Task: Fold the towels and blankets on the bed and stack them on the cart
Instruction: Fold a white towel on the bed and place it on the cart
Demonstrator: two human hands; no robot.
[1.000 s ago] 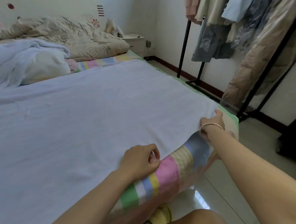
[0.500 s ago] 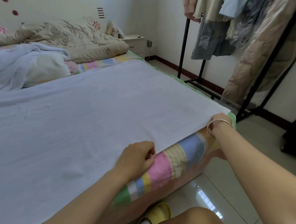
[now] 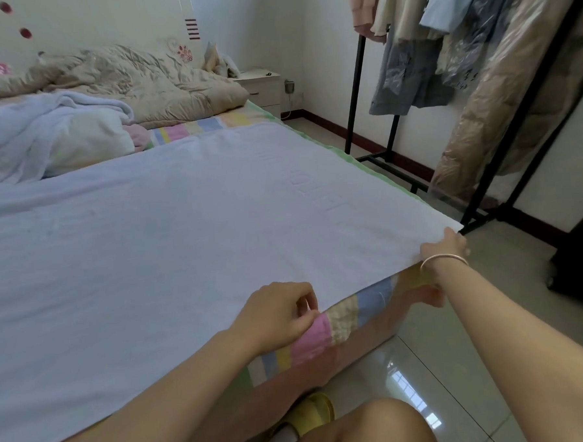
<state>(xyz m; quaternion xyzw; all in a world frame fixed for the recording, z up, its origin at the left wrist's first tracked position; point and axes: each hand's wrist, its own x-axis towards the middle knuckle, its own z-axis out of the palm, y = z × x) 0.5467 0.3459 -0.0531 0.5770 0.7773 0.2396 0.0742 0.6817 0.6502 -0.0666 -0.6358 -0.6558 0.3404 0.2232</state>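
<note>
A large pale blue towel (image 3: 169, 234) lies spread flat over the bed (image 3: 336, 323), which has a striped pastel sheet. My left hand (image 3: 281, 314) pinches the towel's near edge above the pink stripe. My right hand (image 3: 445, 248), with a bangle on the wrist, grips the towel's near right corner at the corner of the bed. A crumpled pale blue blanket (image 3: 25, 133) and a white towel (image 3: 90, 140) lie heaped at the far left of the bed. No cart is in view.
A beige quilt (image 3: 134, 83) is bunched by the headboard. A white nightstand (image 3: 263, 87) stands in the far corner. A black clothes rack (image 3: 353, 82) full of hanging garments stands right of the bed, across a tiled floor (image 3: 459, 364). My knee and a yellow slipper (image 3: 310, 412) are below.
Both hands have drawn the towel's near edge toward the foot of the bed. The right hand has carried the corner outward to the bed's corner, and the towel lies flatter.
</note>
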